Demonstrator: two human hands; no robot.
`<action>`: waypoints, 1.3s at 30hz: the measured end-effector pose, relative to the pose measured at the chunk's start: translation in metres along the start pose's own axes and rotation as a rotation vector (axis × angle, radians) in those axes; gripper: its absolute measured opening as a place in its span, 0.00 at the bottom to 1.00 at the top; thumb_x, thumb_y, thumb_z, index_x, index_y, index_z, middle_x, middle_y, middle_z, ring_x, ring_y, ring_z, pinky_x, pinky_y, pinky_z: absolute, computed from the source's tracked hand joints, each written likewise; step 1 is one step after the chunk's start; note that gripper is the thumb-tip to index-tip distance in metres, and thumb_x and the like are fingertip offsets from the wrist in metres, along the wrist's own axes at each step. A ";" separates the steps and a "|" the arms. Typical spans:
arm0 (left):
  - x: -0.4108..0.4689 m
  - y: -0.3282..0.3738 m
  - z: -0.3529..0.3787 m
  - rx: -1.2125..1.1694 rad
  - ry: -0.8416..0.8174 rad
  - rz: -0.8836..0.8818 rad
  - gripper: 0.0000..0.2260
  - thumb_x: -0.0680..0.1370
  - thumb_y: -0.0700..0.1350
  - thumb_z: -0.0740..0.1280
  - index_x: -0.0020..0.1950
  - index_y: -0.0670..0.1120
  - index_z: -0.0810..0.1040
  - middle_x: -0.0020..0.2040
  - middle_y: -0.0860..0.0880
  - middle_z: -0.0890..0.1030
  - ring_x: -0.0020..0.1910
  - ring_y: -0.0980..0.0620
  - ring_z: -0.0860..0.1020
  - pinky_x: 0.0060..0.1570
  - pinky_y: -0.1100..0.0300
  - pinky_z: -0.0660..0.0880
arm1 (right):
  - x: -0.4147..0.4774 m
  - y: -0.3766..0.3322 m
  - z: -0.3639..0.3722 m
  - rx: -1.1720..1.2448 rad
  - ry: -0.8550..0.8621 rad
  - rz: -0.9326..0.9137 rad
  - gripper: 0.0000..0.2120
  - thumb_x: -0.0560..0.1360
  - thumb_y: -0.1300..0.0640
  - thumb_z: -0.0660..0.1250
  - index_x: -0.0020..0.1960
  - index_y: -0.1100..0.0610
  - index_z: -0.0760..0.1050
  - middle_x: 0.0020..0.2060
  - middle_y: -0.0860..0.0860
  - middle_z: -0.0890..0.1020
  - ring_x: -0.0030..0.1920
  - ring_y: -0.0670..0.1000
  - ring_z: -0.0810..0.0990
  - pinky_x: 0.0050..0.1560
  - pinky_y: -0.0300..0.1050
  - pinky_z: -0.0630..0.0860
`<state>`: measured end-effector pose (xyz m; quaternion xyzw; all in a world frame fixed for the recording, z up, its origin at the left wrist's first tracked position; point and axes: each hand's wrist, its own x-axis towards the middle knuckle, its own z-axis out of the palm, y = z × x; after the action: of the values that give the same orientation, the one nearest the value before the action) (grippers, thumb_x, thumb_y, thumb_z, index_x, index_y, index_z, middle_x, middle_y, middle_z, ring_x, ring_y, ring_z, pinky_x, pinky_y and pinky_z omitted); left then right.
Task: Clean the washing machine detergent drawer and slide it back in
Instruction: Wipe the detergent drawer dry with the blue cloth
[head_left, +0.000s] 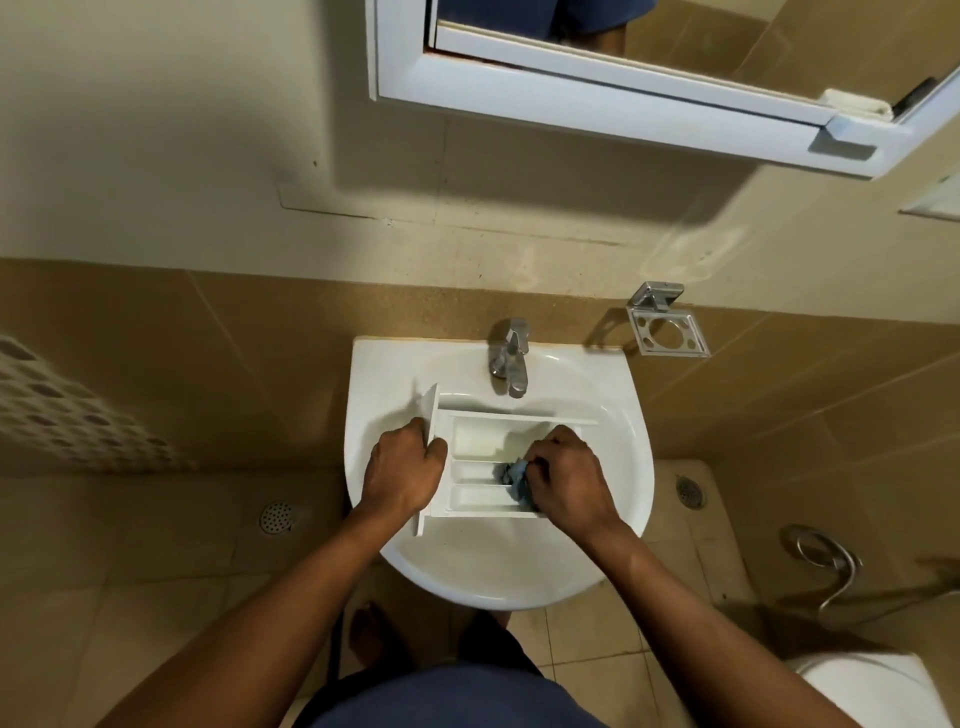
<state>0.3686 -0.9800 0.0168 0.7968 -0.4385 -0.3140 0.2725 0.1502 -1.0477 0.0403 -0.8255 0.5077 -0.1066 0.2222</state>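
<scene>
Drawer: white plastic detergent drawer (483, 467) lay across the sink basin (597, 545) at centre frame, compartments facing up, front panel (427, 452) at its left end.
Handling: judged light, stiff and thin-walled; likely slippery if wet; dividers looked liable to crack if twisted.
Hold point: front panel judged the soundest place to take hold, side walls second.
Grip, left: left hand (402, 470) had fingers curled round the front panel's edge, steadying the drawer.
Grip, right: right hand (563, 475) pinched a blue-grey cloth (511, 475), pressed into the compartments' right end.
Surroundings: tap (509, 358) stood above the drawer; running water could not be made out.
</scene>
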 end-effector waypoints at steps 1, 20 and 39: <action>0.001 0.000 0.002 -0.021 -0.021 -0.024 0.09 0.82 0.48 0.61 0.44 0.45 0.75 0.39 0.48 0.78 0.42 0.45 0.78 0.42 0.55 0.69 | 0.002 -0.006 -0.002 0.068 0.021 0.040 0.13 0.75 0.65 0.64 0.37 0.51 0.80 0.40 0.50 0.78 0.41 0.50 0.77 0.41 0.36 0.71; 0.013 0.006 0.006 -0.135 -0.040 -0.247 0.14 0.80 0.49 0.62 0.36 0.45 0.75 0.36 0.44 0.81 0.35 0.43 0.81 0.39 0.52 0.81 | -0.019 -0.022 0.028 -0.323 -0.136 -0.459 0.24 0.80 0.34 0.57 0.61 0.54 0.72 0.49 0.53 0.84 0.50 0.56 0.80 0.55 0.52 0.72; 0.018 0.002 0.017 -0.027 0.051 -0.210 0.14 0.83 0.49 0.61 0.42 0.43 0.78 0.38 0.46 0.80 0.35 0.51 0.76 0.36 0.57 0.70 | -0.013 -0.005 0.034 -0.377 -0.067 -0.423 0.12 0.79 0.49 0.60 0.55 0.55 0.75 0.41 0.54 0.84 0.46 0.58 0.79 0.47 0.51 0.74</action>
<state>0.3624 -0.9990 0.0025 0.8423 -0.3413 -0.3263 0.2598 0.1619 -1.0250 0.0138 -0.9430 0.3272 -0.0269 0.0543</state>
